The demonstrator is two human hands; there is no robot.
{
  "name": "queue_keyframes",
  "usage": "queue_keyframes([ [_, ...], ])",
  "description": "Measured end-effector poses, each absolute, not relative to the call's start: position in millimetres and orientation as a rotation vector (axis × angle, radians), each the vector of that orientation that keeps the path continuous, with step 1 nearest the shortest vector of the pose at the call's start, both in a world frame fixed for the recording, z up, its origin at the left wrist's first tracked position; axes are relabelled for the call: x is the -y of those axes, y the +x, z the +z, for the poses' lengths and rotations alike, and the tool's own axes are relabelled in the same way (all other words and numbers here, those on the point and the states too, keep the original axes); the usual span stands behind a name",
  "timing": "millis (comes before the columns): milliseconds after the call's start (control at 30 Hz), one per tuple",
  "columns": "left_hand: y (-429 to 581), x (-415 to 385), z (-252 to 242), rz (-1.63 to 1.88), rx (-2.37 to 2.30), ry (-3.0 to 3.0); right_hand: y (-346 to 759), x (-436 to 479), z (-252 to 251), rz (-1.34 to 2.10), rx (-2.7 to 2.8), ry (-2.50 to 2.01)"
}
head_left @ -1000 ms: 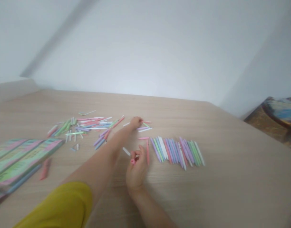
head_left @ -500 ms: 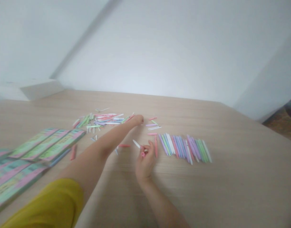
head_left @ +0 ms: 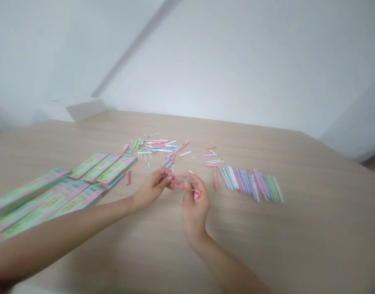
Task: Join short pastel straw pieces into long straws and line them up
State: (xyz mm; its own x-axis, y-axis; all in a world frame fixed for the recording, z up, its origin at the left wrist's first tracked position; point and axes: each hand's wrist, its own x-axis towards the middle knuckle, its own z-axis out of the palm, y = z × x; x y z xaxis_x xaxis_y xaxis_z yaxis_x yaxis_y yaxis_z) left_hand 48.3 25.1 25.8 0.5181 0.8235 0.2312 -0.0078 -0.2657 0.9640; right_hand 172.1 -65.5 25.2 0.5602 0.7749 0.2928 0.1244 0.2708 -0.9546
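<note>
My left hand and my right hand meet above the wooden table. The left fingers pinch one end of a thin pink pen part. My right hand touches the other end and also grips a small pink piece. To the right lies a neat row of pastel pens. Behind the hands is a loose scatter of pen parts.
Flat green-and-pink packs lie in rows at the left. A single pink pen rests beside them. A white ledge stands at the table's far left corner, with a white wall behind.
My left hand drew back from the far scatter with a pink part and met my right hand. The camera swung left, shifting everything rightward in view.
</note>
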Motion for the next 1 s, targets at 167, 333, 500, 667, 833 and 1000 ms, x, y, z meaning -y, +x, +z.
queue_keyframes([
  [167, 8.2, 2.8, 5.3, 1.007, -0.847, 1.189, 175.6, 78.1, 46.2, 0.79, 0.757, -1.221],
  [333, 9.7, 10.4, -25.8, 0.85, -0.676, 0.676, 170.9, 68.5, 29.2, 1.077, 0.668, -1.229],
  [500, 38.1, 10.2, -47.8, 0.792, -0.629, 0.517, 152.3, 60.9, 9.0, 1.209, 0.638, -1.35],
  [667, 57.6, -8.6, -53.9, 0.846, -0.569, 0.527, 150.1, 52.5, 7.7, 1.223, 0.651, -1.394],
  [833, 53.3, -13.8, -59.8, 0.851, -0.434, 0.581, 152.9, 53.5, 3.5, 1.205, 0.598, -1.362],
  [1000, 51.2, -17.4, -64.6, 0.815, -0.395, 0.557, 146.5, 56.3, -12.6, 1.215, 0.519, -1.387],
])
